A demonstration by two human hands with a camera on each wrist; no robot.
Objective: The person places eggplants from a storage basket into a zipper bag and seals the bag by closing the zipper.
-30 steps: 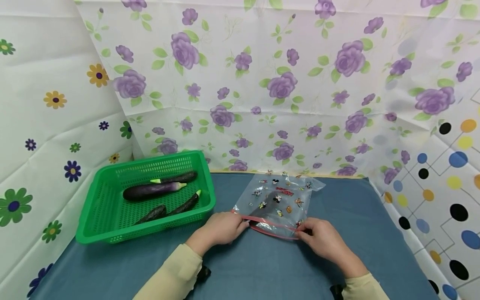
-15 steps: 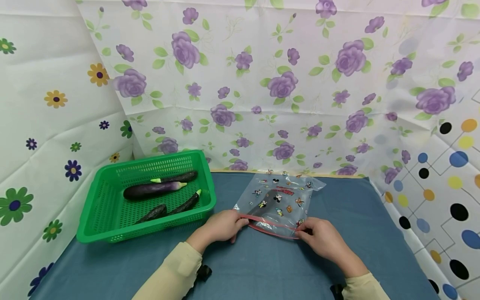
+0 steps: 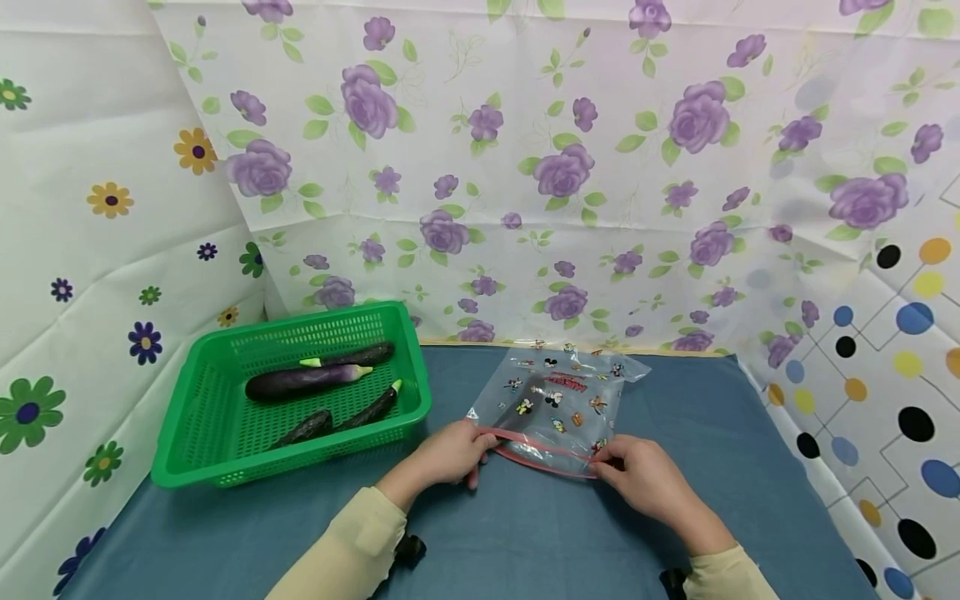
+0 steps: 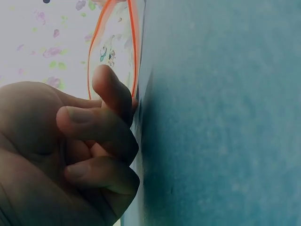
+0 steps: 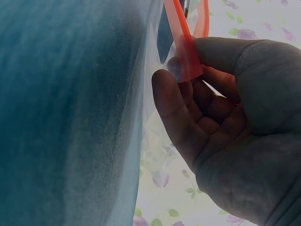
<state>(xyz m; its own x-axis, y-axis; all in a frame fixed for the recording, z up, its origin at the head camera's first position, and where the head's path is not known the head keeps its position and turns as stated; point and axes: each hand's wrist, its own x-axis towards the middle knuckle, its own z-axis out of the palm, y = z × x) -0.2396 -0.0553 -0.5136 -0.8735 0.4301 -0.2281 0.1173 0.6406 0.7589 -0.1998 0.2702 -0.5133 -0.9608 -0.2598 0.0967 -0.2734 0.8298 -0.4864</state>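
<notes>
A clear zip bag [image 3: 577, 400] with small cartoon prints lies on the blue cloth, its red-edged mouth [image 3: 540, 442] towards me. Through the plastic shows a dark long shape. My left hand [image 3: 450, 454] pinches the left corner of the mouth; in the left wrist view its other fingers [image 4: 101, 136] are curled and the red edges stand apart beyond them. At the opposite corner my right hand [image 3: 645, 479] pinches the red strip [image 5: 186, 52] between thumb and fingers, as the right wrist view shows close up.
A green plastic basket [image 3: 292, 454] stands to the left, close to my left hand. In it lie a purple eggplant [image 3: 300, 382] and several dark, slender vegetables [image 3: 375, 410]. Flower-printed sheeting [image 3: 487, 208] rises behind the blue-covered table [image 3: 540, 550].
My left hand has shifted slightly at the bag's left corner, and its lower fingers have drawn in. The right hand, the bag and the basket have stayed in place.
</notes>
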